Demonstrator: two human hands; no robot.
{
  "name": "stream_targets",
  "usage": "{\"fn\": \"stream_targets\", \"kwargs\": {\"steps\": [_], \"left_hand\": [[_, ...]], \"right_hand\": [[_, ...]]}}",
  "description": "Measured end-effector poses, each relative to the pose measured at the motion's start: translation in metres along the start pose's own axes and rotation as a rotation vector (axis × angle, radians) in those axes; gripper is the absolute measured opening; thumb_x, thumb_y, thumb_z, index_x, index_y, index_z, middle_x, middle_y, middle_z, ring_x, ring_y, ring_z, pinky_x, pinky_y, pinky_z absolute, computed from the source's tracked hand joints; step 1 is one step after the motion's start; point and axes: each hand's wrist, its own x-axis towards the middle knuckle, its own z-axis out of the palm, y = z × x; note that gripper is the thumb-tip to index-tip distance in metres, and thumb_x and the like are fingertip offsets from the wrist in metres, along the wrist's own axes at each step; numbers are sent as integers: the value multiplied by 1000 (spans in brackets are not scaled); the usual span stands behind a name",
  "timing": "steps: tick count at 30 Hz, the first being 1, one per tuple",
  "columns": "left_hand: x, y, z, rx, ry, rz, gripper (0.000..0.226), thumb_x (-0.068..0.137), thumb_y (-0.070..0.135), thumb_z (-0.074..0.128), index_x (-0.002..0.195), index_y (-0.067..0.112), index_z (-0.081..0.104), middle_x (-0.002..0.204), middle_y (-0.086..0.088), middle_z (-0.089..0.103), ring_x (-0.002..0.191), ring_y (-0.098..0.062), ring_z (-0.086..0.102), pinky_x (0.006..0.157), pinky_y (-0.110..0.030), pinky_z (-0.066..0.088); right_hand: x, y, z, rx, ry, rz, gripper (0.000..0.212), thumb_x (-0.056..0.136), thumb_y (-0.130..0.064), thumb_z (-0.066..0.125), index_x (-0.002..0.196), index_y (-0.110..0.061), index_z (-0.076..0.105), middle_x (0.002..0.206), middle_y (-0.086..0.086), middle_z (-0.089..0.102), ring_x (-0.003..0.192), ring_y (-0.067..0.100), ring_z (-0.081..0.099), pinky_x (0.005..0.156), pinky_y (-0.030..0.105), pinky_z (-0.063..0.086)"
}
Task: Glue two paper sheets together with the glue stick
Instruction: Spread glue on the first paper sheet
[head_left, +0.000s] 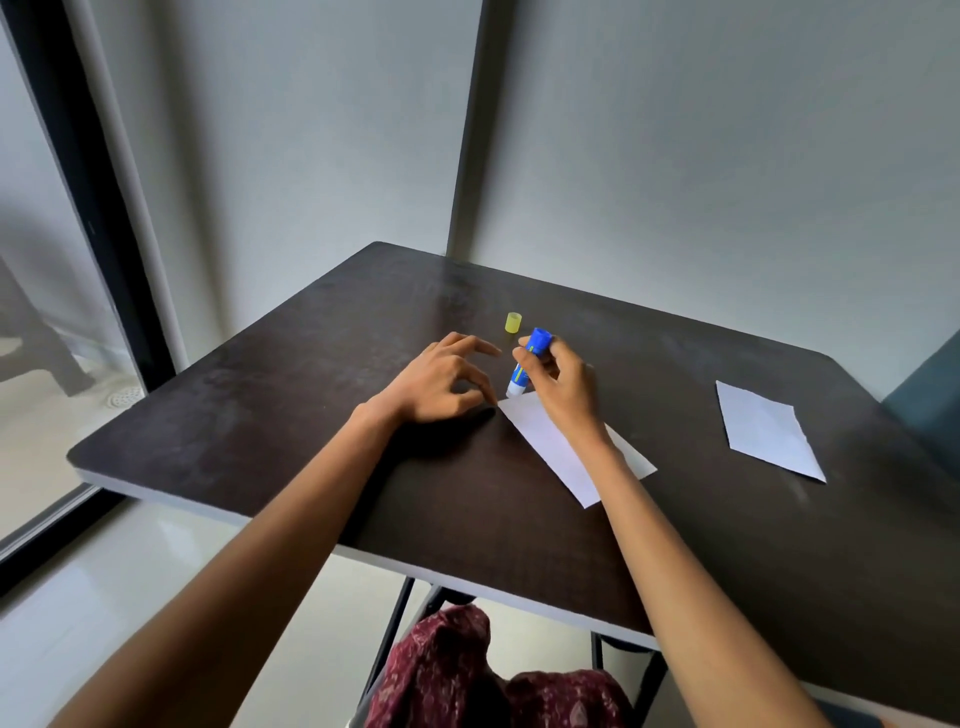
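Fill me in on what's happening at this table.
A person is gluing paper. The right hand holds an uncapped blue glue stick tip down at the far corner of a white sheet. The left hand rests on the dark table with its fingertips at that sheet's corner. The yellow cap stands just beyond the hands. A second sheet lies apart on the right, untouched.
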Motion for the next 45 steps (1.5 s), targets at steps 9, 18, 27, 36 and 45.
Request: {"fn": "stream_targets", "kwargs": {"steps": [9,18,27,36,45], "left_hand": [[-9,6,2,56,-58,26,42,72,31,44,100,29,75,145,1,43,131,-20,35,107,-37,31],[-6,4,4,73,-81,19,42,72,32,43,100,29,74,147,0,40,134,-21,32,108,-40,28],[-5,5,5,42,-79,2,41,72,33,44,99,30,74,143,0,43,131,-19,34,109,-38,30],[-6,5,5,36,-79,-6,41,72,32,44,99,31,74,144,1,42,132,-19,34,109,-35,27],[-4,3,6,29,-81,3,39,72,32,45,98,34,74,144,1,42,132,-18,34,110,-37,27]], "right_hand": [[-4,2,-2,-92,-66,-74,21,81,-31,70,91,-13,65,79,1,69,62,3,54,59,5,39],[-4,3,0,-110,-64,-136,22,81,-30,70,92,-11,65,74,-6,63,67,-11,55,59,3,37],[1,12,-8,-168,-64,-102,25,82,-36,67,94,-14,66,78,3,66,64,9,54,60,8,37],[6,24,-27,-255,79,-1,27,81,-38,67,85,-12,61,71,0,63,65,17,53,61,28,42],[7,26,-35,-248,227,95,27,83,-34,65,88,-8,61,72,3,65,62,18,53,60,30,42]]}}
